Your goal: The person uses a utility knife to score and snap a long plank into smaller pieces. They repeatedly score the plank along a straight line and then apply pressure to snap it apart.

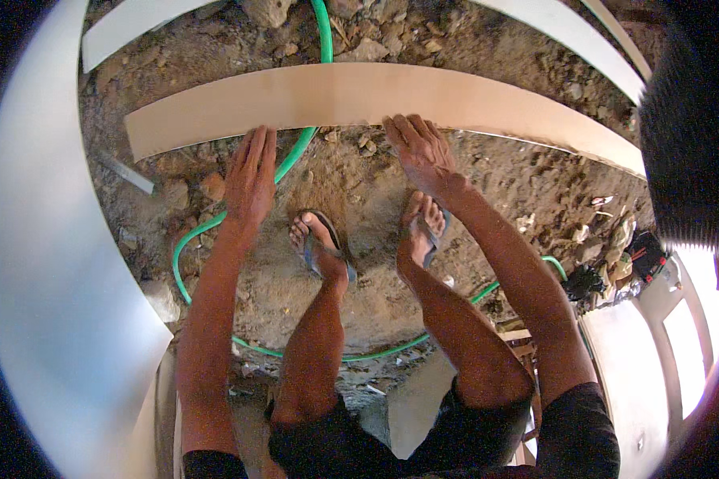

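on my feed, a long, smooth tan board [319, 94] stretches left to right, beyond the feet [321, 233]. at its near edge, the left hand [252, 180] has fingers straight and close together, the right hand [420, 152] slightly bent ones; whether they pinch, i cannot tell. the board hides part of the green hose [297, 152].

Lg. pale panel [48, 239] on L. Green hose [296, 150] loops far to near over rough dirt floor [375, 299] w/ scattered stones. White strip [140, 30] far L, another strip [569, 40] far R. Dk. clutter [585, 283] R, pale sheet [627, 371] near R.
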Demonstrator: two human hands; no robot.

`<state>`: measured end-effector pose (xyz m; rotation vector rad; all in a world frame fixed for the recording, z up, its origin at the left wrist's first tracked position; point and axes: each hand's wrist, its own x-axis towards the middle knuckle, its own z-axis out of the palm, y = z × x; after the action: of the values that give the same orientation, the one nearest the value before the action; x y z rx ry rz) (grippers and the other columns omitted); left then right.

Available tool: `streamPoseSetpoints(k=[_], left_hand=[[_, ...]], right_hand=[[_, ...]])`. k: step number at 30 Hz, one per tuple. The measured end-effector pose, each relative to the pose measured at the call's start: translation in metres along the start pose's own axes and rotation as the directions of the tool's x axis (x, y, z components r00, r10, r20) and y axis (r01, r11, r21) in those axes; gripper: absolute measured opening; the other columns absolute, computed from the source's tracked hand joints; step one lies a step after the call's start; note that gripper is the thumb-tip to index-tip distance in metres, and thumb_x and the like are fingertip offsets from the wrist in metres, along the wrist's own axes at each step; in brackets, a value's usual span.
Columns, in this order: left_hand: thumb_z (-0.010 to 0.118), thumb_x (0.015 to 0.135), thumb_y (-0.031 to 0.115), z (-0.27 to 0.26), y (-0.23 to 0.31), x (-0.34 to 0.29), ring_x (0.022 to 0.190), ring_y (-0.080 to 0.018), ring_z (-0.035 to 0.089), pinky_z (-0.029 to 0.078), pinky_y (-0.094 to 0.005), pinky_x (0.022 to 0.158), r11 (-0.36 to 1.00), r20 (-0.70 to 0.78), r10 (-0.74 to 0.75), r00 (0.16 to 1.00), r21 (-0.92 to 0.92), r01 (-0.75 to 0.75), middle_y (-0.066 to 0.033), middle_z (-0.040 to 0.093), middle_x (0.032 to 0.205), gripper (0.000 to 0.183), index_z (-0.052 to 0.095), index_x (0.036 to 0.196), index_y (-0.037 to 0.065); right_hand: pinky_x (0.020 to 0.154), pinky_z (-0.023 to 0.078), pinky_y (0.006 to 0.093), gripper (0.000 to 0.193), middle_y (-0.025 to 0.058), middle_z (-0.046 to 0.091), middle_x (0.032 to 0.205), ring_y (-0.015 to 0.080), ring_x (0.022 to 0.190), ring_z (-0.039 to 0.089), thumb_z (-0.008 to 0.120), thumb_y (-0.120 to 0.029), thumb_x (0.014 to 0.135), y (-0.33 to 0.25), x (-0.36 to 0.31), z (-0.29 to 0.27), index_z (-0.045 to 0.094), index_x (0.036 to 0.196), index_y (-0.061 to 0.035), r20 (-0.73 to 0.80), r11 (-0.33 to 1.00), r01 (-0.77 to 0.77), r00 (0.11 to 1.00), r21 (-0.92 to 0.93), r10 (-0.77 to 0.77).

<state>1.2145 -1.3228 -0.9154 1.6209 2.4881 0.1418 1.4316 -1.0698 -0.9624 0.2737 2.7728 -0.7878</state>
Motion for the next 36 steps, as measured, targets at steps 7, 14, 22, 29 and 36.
streamPoseSetpoints(k=[7, 14, 22, 29, 36], left_hand=[[0.057, 0.083, 0.011, 0.061, -0.030, 0.031, 0.128, -0.0305, 0.052, 0.048, -0.0411, 0.103, 0.888, 0.118, 0.385, 0.915, 0.222, -0.402, -0.0127, 0.054, 0.137, 0.050, 0.058, 0.132, 0.001], [0.059, 0.082, 0.011, 0.075, -0.043, 0.028, 0.124, -0.0351, 0.054, 0.054, -0.0418, 0.095, 0.808, -0.014, 0.531, 0.847, 0.310, -0.501, -0.0162, 0.063, 0.122, 0.039, 0.067, 0.117, -0.003], [0.060, 0.079, 0.009, 0.075, -0.039, 0.037, 0.110, -0.0436, 0.062, 0.058, -0.0478, 0.086, 0.773, 0.000, 0.576, 0.817, 0.324, -0.545, -0.0268, 0.066, 0.110, 0.034, 0.068, 0.106, -0.010], [0.060, 0.076, 0.010, 0.094, -0.035, 0.037, 0.103, -0.0492, 0.063, 0.058, -0.0512, 0.087, 0.702, -0.009, 0.641, 0.768, 0.413, -0.581, -0.0318, 0.066, 0.102, 0.038, 0.066, 0.103, -0.017], [0.060, 0.073, 0.014, 0.092, -0.031, 0.042, 0.097, -0.0503, 0.063, 0.056, -0.0546, 0.087, 0.707, 0.029, 0.655, 0.755, 0.331, -0.625, -0.0332, 0.065, 0.099, 0.042, 0.066, 0.098, -0.019]], right_hand=[[0.091, 0.050, 0.0431, 0.062, 0.0165, 0.059, 0.113, 0.0325, 0.107, 0.058, 0.063, -0.011, 0.070, 0.009, 0.031, 0.054, 0.054, 0.127, 0.0100, -0.361, 0.938, 0.228, 0.878, -0.259, -0.313], [0.092, 0.052, 0.0441, 0.070, 0.0227, 0.056, 0.116, 0.0376, 0.111, 0.057, 0.060, -0.019, 0.061, 0.003, 0.037, 0.052, 0.055, 0.122, 0.0150, -0.289, 0.888, 0.218, 0.891, -0.404, -0.350], [0.085, 0.056, 0.0454, 0.048, 0.0276, 0.060, 0.119, 0.0432, 0.109, 0.058, 0.061, -0.015, 0.072, -0.003, 0.036, 0.057, 0.063, 0.111, 0.0121, -0.287, 0.802, 0.179, 0.871, -0.570, -0.398], [0.087, 0.057, 0.0424, 0.050, 0.0297, 0.061, 0.113, 0.0412, 0.108, 0.058, 0.062, -0.011, 0.070, -0.002, 0.038, 0.069, 0.062, 0.111, 0.0176, -0.277, 0.812, 0.161, 0.888, -0.561, -0.368], [0.087, 0.058, 0.0410, 0.054, 0.0294, 0.062, 0.110, 0.0402, 0.107, 0.059, 0.059, -0.014, 0.068, 0.005, 0.034, 0.080, 0.062, 0.112, 0.0175, -0.302, 0.846, 0.179, 0.880, -0.503, -0.366]])
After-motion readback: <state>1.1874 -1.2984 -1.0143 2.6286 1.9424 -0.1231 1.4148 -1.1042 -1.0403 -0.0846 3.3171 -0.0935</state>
